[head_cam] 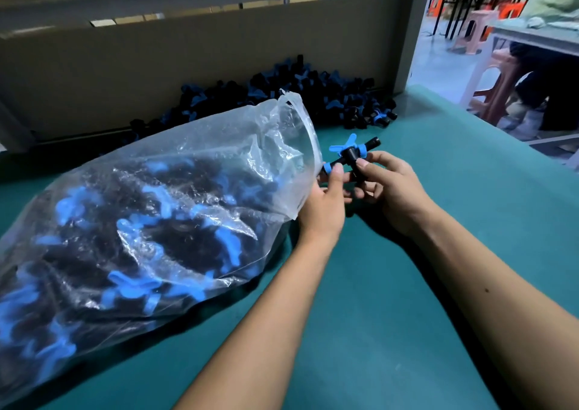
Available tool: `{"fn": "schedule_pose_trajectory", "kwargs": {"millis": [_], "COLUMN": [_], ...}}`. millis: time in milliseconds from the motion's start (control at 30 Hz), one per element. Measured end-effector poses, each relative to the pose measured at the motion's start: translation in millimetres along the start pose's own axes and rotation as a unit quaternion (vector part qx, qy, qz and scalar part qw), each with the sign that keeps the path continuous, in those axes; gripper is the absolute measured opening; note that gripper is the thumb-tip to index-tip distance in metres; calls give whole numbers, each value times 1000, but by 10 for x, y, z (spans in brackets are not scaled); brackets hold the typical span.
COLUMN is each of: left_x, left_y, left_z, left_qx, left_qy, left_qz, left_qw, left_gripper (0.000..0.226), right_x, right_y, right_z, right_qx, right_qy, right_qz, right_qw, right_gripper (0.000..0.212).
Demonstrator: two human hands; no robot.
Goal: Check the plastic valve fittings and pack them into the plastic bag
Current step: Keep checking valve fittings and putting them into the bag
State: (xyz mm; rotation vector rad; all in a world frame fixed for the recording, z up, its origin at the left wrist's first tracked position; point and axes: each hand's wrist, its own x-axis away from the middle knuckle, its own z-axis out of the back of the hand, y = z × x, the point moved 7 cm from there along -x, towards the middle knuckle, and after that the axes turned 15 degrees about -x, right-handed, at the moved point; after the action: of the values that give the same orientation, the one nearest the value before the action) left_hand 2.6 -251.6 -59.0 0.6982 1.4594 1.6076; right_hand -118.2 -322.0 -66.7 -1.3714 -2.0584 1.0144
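A teal table top [470, 221] fills the lower frame; a grey board wall [188, 64] spans the top; pink plastic stools [498, 86] stand upper right.

The green surface [438, 253] lies bare along its near edge and toward its right edge, giving open passage there. The bulging plastic bag [141, 221] of fittings fills the left side, its mouth open toward the middle. A pile of valve fittings [313, 96] lines the far edge against an upright grey board [188, 58], which closes that side. A bare strip of surface separates pile and bag mouth.
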Motion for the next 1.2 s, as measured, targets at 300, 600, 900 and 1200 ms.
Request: {"fn": "schedule_pose_trajectory", "kwargs": {"millis": [300,600,900,1200], "left_x": [-43,-31,-8,-7], "left_y": [-136,-160,-211,-154], "left_z": [77,90,148,129], "left_qx": [64,47,65,18], "left_qy": [6,12,59,40], "left_qz": [42,52,96,55], "left_qw": [997,998,992,997], "left_gripper": [11,11,34,13], "right_x": [35,41,11,41], "right_y": [-87,-68,-132,-143], "right_z": [0,-6,201,144], "right_qx": [110,130,68,69], "right_qy": [6,-30,95,78], "right_qz": [102,96,120,122], "right_qw": [989,986,986,987], "right_gripper": [13,12,7,31]}}
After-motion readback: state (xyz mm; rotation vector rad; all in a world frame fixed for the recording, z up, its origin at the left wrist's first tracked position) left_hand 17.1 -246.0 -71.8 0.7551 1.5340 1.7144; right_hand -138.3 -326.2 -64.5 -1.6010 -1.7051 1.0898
